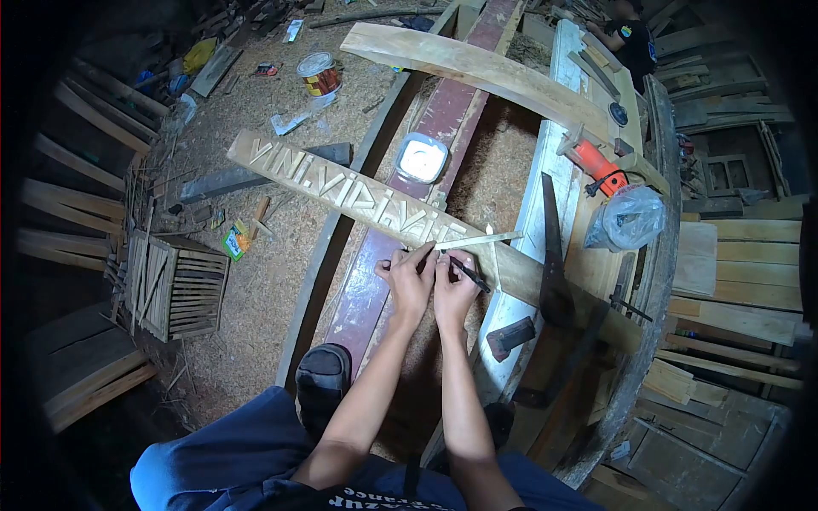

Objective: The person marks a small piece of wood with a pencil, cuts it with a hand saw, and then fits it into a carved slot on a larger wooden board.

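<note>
A long wooden board (341, 194) lies slantwise across the bench, with raised pale letters reading roughly "VINI.VIDI.VIC" along it. Near its right part, a thin wooden strip (481, 241) crosses the board face. My left hand (409, 281) has its fingertips closed on the strip's left end. Close beside it, my right hand (457, 291) grips a dark pen (469, 272), its tip by the strip and the board's lower edge. The exact point of contact is too small to tell. A second thin pale strip (496, 268) lies across the board to the right.
A tub of white material (422, 157) stands on the maroon beam (452, 111). An orange power tool (592, 162), a plastic-wrapped container (626, 217), a handsaw (555, 264) and a dark block (511, 338) lie to the right. A curved plank (477, 68) spans the back. Another person (630, 43) is at far right.
</note>
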Tool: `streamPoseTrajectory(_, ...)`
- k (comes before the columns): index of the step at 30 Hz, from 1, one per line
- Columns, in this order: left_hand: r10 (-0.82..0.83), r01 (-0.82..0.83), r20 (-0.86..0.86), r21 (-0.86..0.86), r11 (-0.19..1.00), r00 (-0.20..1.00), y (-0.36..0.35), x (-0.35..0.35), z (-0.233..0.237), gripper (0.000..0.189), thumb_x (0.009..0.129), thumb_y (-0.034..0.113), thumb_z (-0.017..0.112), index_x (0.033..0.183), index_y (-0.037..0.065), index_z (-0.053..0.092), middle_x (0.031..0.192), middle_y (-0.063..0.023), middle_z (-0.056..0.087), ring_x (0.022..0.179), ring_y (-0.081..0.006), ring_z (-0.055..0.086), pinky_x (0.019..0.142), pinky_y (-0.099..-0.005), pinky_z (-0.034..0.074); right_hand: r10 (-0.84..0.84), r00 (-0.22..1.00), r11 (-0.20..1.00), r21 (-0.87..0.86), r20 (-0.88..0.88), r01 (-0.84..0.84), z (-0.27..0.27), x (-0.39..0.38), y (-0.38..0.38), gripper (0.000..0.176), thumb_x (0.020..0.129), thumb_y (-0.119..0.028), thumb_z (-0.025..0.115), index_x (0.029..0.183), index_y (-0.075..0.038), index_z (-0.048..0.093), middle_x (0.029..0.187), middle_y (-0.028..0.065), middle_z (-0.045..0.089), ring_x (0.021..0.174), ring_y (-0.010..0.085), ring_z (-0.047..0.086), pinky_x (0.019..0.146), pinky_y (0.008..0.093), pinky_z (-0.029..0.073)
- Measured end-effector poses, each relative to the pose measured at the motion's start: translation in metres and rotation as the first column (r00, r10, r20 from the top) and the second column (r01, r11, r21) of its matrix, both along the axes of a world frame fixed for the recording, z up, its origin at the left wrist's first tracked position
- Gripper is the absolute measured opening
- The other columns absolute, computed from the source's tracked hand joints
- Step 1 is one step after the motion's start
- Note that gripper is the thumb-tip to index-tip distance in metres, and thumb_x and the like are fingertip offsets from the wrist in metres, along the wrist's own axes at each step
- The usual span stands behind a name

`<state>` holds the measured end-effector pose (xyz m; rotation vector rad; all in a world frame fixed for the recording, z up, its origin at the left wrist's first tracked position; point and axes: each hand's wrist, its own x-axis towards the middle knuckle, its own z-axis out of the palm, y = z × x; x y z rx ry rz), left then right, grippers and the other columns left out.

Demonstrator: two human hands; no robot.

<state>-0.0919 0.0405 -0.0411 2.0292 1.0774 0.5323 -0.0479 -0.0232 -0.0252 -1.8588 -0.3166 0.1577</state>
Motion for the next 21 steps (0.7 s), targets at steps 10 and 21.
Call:
streamPoseTrajectory(10,-0.005,0.005,-0.019,-0.014,1.0,1.0,-0.0004,-0.0002,0.0065,0.027,0.092,0.026,0.07,0.112,0.011,0.078,0.104,-0.0101,0.077,0.099,-0.025,0.062,0.105,-0.051,0.023,-0.006,1.0,1.0,-0.023,0.016,0.007,-0.0048,0.0013,-0.0002,0.015,0.096,-0.009,0.064,0.107,0.002,0.062,0.093,0.0171,0.068,0.082,0.0255,0.067,0.072,0.0388,0.054)
streamPoseTrajectory(21,-0.002,0.002,-0.006,-0.006,1.0,1.0,0.0002,-0.0002,0.0,0.026,0.092,0.026,0.07,0.112,0.012,0.078,0.103,-0.0099,0.077,0.097,-0.0245,0.062,0.103,-0.0492,0.023,0.005,1.0,1.0,0.004,0.009,-0.005,-0.0061,0.0036,0.0003,0.014,0.095,-0.006,0.064,0.106,0.002,0.062,0.092,0.0129,0.065,0.078,0.0199,0.063,0.069,0.0358,0.052)
